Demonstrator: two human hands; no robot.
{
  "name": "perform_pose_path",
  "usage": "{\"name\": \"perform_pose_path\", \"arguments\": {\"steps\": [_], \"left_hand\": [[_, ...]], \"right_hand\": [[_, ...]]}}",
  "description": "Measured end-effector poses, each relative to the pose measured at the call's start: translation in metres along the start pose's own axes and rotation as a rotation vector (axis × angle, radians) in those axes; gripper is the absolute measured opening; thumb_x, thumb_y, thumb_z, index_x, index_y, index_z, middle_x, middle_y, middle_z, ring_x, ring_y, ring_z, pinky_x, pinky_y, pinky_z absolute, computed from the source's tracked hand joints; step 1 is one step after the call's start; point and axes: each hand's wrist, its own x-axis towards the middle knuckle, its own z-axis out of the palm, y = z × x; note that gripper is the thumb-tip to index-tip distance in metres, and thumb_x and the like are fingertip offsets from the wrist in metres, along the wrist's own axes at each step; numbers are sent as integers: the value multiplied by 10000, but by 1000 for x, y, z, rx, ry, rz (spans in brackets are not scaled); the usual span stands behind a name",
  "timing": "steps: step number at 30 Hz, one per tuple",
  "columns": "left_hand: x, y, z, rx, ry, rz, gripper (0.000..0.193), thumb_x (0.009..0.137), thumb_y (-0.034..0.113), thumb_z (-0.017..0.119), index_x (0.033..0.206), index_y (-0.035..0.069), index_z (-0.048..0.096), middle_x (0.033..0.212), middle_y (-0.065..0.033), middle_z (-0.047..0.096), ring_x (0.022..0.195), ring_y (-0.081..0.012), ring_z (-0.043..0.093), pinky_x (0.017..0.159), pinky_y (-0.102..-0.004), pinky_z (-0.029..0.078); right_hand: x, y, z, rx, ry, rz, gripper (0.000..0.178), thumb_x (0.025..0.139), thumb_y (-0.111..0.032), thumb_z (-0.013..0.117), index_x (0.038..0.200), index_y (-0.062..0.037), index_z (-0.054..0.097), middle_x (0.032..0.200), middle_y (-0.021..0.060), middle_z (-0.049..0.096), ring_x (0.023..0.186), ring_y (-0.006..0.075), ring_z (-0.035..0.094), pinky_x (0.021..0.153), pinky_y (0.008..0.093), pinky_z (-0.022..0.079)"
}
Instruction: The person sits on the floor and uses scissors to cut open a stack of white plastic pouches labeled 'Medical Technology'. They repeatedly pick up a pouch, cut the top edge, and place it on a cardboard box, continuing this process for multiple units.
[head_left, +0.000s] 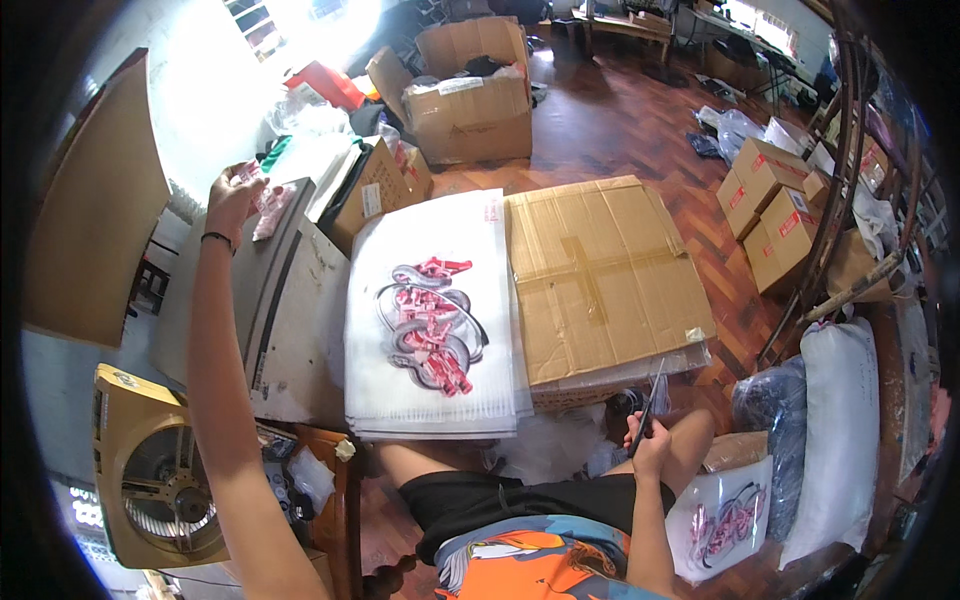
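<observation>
My left hand (pixel 232 205) reaches out to the far left, fingers closed around a crumpled pink-and-white scrap (pixel 272 208) of film or plastic, above a grey cabinet (pixel 305 300). Low on the right, by my knee, my right hand (pixel 652 447) grips what look like scissors (pixel 647 410) with black handles, the thin blade pointing up and away. Between my hands lies a stack of whitish printed sheets (pixel 440 225) with a red, grey and black graphic. It sits beside a flat brown cardboard sheet (pixel 610 250) with crossed tape.
A yellow fan (pixel 150 470) stands at the lower left. Another printed sheet (pixel 720 520) lies low on the right, beside a long white sack (pixel 830 440). Cartons (pixel 775 220) stand at the right near dark curved metal bars. An open cardboard box (pixel 470 125) is at the back.
</observation>
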Motion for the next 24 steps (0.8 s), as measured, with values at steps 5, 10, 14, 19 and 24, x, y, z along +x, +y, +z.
{"name": "perform_pose_path", "arguments": {"steps": [5, 10, 14, 19, 24], "left_hand": [[8, -6, -25, -7, -9, 15, 332, 871, 129, 786, 1173, 36, 684, 1009, -44, 726, 856, -113, 723, 714, -218, 569], [11, -4, -21, 164, 97, -6, 268, 881, 170, 801, 1117, 60, 735, 914, -6, 744, 795, -57, 703, 614, -164, 518], [16, -18, -30, 201, 112, -24, 187, 912, 154, 770, 1066, 51, 751, 862, -13, 749, 779, -74, 707, 608, -184, 517], [22, -41, -41, 105, 126, -125, 139, 927, 116, 740, 1050, 53, 757, 839, -17, 750, 685, -67, 686, 531, -179, 470], [5, -43, -32, 225, 100, -150, 135, 935, 133, 717, 1028, 52, 773, 814, -18, 749, 608, -50, 650, 450, -188, 396]], "right_hand": [[-1, -7, 9, -24, -18, -18, 238, 904, -148, 783, 1012, 47, 701, 661, 29, 628, 535, 102, 607, 471, 252, 491], [8, -1, 3, -12, 8, -17, 232, 913, -156, 773, 1001, 47, 704, 661, 35, 633, 536, 108, 610, 470, 255, 493], [10, 3, 0, 27, -35, 0, 221, 933, -124, 736, 1068, 47, 695, 709, 48, 660, 585, 114, 632, 512, 257, 514], [4, 10, 4, -10, -154, -68, 282, 969, -33, 639, 1243, 32, 654, 810, 75, 700, 690, 131, 671, 598, 277, 555], [7, 15, 3, -19, -201, -138, 325, 974, 11, 603, 1297, 27, 630, 842, 86, 709, 717, 147, 684, 628, 293, 573]]}}
